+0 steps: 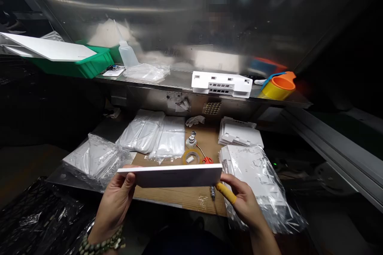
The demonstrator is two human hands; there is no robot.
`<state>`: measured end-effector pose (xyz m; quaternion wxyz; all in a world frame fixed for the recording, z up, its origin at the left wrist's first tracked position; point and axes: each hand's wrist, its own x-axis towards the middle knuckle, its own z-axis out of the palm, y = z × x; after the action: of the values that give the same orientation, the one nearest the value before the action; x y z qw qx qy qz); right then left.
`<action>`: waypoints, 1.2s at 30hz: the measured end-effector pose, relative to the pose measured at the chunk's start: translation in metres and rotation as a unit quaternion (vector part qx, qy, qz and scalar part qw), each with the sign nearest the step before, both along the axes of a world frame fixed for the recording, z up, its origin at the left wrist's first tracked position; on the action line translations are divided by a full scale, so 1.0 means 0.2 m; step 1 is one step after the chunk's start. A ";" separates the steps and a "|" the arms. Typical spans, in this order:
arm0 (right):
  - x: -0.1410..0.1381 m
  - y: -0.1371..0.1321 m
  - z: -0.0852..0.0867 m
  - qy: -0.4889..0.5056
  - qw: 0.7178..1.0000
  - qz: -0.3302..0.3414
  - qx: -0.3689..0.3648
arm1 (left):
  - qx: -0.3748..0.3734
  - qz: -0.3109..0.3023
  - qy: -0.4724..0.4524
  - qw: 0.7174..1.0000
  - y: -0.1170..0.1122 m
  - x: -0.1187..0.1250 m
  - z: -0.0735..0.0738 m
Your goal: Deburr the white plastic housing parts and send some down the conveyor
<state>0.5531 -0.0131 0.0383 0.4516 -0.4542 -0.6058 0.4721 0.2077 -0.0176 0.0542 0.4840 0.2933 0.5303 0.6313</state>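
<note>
A flat white plastic panel is held level above the front of the bench, its near edge turned towards me. My left hand grips its left end, thumb on the near side. At the right end, my right hand pinches the corner; a yellow finger cover sits on one digit. Behind the panel lie a roll of tape, red-handled scissors and a small jar with a metal top. Bagged white panels rest beside my right hand.
Clear plastic bags and a bagged white stack lie on the left. More white parts are stacked at back right. The shelf holds a green bin, a squeeze bottle, a white housing and a yellow-orange cup.
</note>
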 end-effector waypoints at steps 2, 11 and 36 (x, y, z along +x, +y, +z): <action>0.01 0.02 -0.04 -0.042 0.998 -0.027 0.033 | 0.050 0.001 0.031 0.998 0.00 0.03 0.00; 0.03 0.07 -0.03 -0.093 0.995 -0.017 0.008 | 0.219 -0.079 0.178 0.956 -0.01 0.10 0.04; -0.50 0.73 -0.63 -0.452 0.889 0.011 -0.078 | -0.097 0.094 0.274 0.952 -0.25 -0.37 -0.08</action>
<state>0.4527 0.1335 -0.0882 0.0871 -0.6457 -0.7105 0.2660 0.1328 -0.0674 0.0381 0.2846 0.3558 0.7261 0.5149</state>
